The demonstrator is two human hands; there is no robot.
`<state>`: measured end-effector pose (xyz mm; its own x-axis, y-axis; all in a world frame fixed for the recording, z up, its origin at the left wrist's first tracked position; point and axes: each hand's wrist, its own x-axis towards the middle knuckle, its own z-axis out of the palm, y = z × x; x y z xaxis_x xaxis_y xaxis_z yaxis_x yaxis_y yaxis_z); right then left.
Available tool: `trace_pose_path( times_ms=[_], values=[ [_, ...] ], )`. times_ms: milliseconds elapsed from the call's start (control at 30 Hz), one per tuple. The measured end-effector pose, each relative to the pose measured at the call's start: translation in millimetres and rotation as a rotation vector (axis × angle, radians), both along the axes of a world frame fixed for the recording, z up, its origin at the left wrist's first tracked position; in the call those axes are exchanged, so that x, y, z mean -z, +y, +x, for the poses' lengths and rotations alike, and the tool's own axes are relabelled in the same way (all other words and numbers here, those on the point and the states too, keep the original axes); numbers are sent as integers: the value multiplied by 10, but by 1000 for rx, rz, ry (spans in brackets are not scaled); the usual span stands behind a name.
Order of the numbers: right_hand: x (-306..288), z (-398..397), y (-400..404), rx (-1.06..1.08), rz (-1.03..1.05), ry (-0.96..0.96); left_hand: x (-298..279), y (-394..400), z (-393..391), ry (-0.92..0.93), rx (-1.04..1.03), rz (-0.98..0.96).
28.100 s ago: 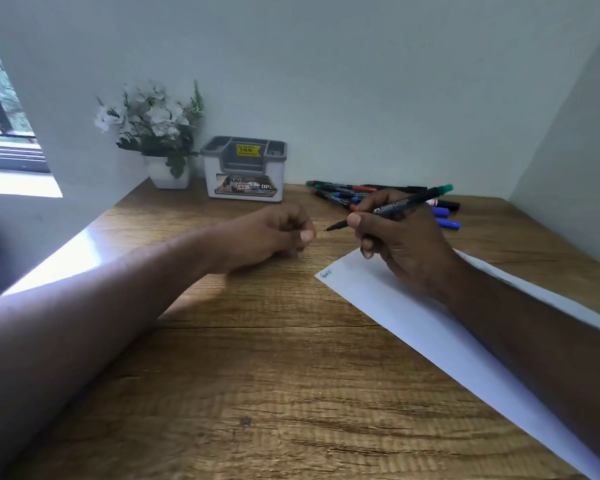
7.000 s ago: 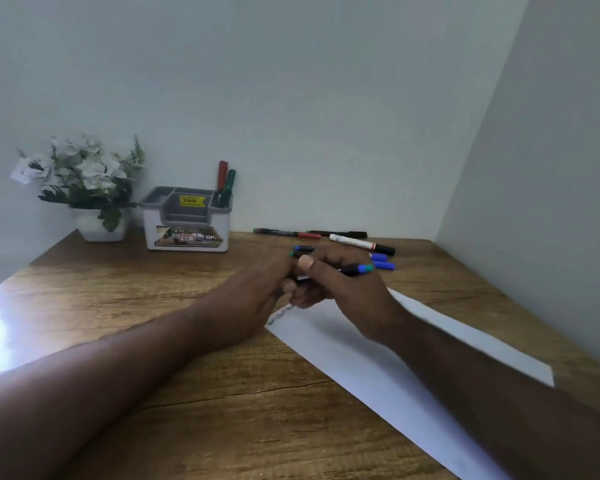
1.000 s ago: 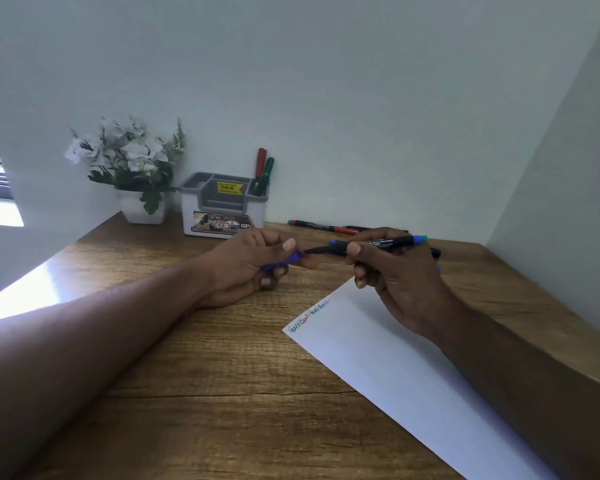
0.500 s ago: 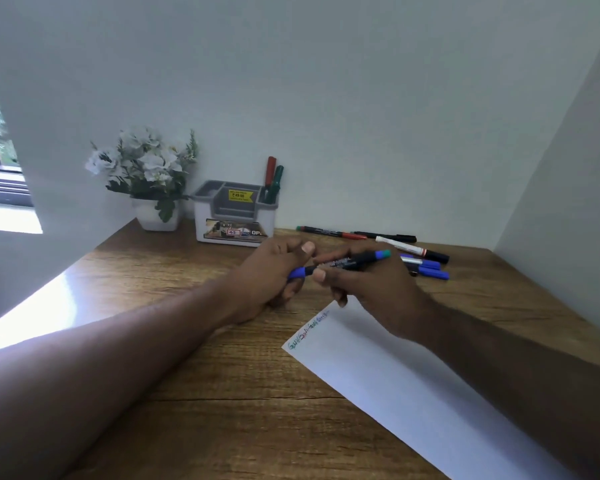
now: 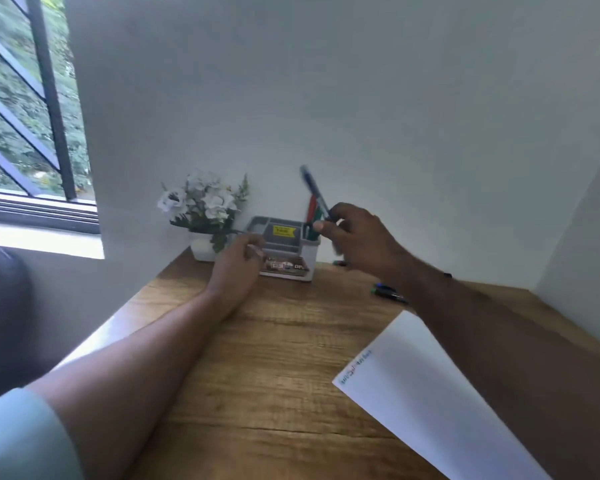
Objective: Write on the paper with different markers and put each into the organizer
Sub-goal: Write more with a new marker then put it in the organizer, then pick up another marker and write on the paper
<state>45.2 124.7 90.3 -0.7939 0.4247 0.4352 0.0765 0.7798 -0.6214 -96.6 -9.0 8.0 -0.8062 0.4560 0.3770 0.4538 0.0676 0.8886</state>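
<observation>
Since 0.5 s ago the right hand (image 5: 357,237) has carried the blue marker (image 5: 314,192) from the paper (image 5: 430,403) to just above the organizer (image 5: 284,251)'s right compartment, pinched closed, tilted near-upright, its lower end probably hidden. The left hand (image 5: 238,265), loosely curled, seems empty.

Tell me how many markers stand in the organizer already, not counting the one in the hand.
2: a red marker and a green marker, both in the right compartment of the organizer. The right hand holds a blue marker above them and may hide more.
</observation>
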Motion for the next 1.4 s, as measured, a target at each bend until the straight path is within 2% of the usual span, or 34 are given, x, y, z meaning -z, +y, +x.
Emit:
trace_pose_path(
  times_ms=[100, 233, 300, 400, 533, 633, 767, 867, 933, 1100, 1233, 1400],
  values=[
    [-247, -232, 157, 64, 529, -219, 57, -21, -171, 148, -56, -112],
    [-430, -554, 124, 208, 1026, -413, 129, 53, -268, 218, -100, -97],
    [-464, -697, 29, 244, 1178, -487, 140, 69, -277, 237, -103, -106],
    [-392, -938, -41, 236, 1156, -605, 146, 71, -269, 288, -124, -126],
    [-260, -1079, -5, 111, 901, -607, 143, 75, -274, 340, -144, -186],
    [-276, -926, 81, 31, 769, -476, 126, 66, -249, 410, -130, -232],
    [-280, -375, 238, -16, 629, -186, 64, 84, -72, 492, -31, -228],
    [-123, 177, 448, 31, 578, -132, 14, 154, 166, 559, 72, -237],
    [90, 488, 623, 101, 546, -212, 8, 219, 316, 601, 161, -274],
    [661, 941, 1001, 284, 524, -628, 52, 391, 730, 567, 405, -377],
    [766, 975, 1060, 339, 648, -654, 97, 415, 828, 556, 555, -570],
    [812, 957, 1053, 304, 765, -685, 121, 425, 783, 560, 562, -606]
  ],
)
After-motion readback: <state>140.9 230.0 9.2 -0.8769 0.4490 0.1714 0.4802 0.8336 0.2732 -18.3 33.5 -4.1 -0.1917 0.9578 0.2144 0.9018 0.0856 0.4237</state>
